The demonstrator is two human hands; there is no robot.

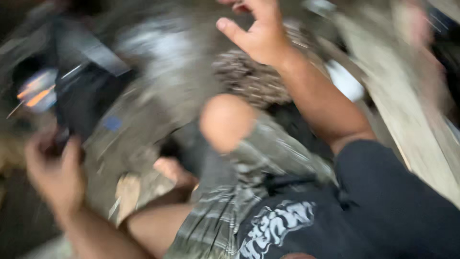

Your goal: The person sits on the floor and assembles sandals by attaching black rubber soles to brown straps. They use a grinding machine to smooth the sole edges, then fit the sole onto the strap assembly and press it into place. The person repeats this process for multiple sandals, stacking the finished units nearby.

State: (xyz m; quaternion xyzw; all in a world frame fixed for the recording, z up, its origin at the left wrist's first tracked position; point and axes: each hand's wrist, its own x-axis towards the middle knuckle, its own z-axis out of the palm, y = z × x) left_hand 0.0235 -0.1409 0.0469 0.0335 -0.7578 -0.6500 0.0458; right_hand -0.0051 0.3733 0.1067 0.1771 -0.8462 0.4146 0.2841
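The view is heavily blurred by motion. My left hand point(55, 170) is at the lower left, its fingers curled around a small dark object point(60, 143) that I cannot identify. My right hand point(256, 31) is raised at the top centre with fingers spread and nothing in it. Between them my bent knee point(225, 120) and a bare foot point(175, 172) show, with grey patterned shorts point(249, 182) and a black printed shirt point(335, 216) below.
A dark angular object point(88, 91) lies at the left on a grey floor point(158, 100). An orange glow point(36, 93) shows beside it. A speckled heap point(249, 76) sits beyond the knee. Pale boards point(412, 115) run down the right side.
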